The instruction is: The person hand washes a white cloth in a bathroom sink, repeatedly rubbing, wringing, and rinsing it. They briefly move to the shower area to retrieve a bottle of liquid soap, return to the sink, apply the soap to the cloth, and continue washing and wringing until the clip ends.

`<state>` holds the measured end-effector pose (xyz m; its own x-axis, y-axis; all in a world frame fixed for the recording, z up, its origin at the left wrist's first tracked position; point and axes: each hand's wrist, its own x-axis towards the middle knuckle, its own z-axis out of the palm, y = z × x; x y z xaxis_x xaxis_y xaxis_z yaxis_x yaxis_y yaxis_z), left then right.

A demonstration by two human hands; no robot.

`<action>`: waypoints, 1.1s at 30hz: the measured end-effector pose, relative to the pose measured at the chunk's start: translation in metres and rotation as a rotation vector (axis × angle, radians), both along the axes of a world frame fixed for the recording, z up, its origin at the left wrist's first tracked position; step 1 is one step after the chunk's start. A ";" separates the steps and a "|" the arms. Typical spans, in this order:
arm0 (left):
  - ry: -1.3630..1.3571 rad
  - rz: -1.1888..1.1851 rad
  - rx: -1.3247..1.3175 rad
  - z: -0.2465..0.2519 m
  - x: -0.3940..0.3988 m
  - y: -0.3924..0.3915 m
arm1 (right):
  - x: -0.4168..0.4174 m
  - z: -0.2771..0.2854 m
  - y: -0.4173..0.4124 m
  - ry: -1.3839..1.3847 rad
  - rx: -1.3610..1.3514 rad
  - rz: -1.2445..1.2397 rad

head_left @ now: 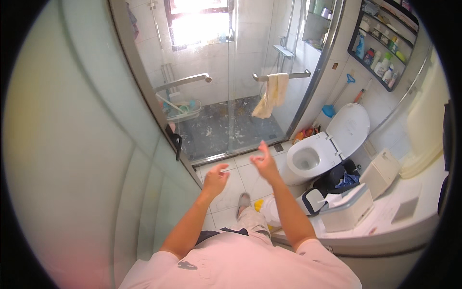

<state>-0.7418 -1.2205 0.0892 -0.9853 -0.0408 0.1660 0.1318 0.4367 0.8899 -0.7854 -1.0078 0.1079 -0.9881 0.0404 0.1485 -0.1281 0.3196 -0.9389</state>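
Both of my hands are raised in front of me over the white tiled floor (231,188), holding nothing. My left hand (216,179) has its fingers apart and bent toward the right. Beside it, with a gap between them, my right hand (265,164) points forward, thumb and fingers spread. Nearest to my right hand is a white toilet (306,159) with its lid (350,126) raised. Ahead stands a glass shower enclosure (231,83); a yellowish towel (276,94) hangs on its right bar handle (299,75).
At left is a frosted glass door (90,151) with a black handle (177,142). To the right, a counter (400,213) bears a tissue box (346,213). A wall shelf (382,45) holds several bottles. A blue toilet plunger (329,110) stands behind the toilet. Inside the shower sits a basin (184,112).
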 end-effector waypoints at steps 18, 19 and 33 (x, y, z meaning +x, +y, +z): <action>0.165 0.741 -0.358 0.000 -0.153 -0.073 | -0.573 -0.053 0.221 -0.338 -0.837 -0.492; 0.150 0.750 -0.351 0.001 -0.155 -0.071 | -0.576 -0.054 0.222 -0.341 -0.824 -0.492; 0.155 0.827 -0.455 0.000 -0.177 -0.057 | -0.577 -0.056 0.212 -0.368 -0.855 -0.334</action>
<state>-0.9185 -1.2772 0.0889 -0.6388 -0.6138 0.4638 -0.2715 0.7439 0.6107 -1.3624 -0.7962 0.0519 -0.8850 0.2765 -0.3747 0.1911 -0.5183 -0.8336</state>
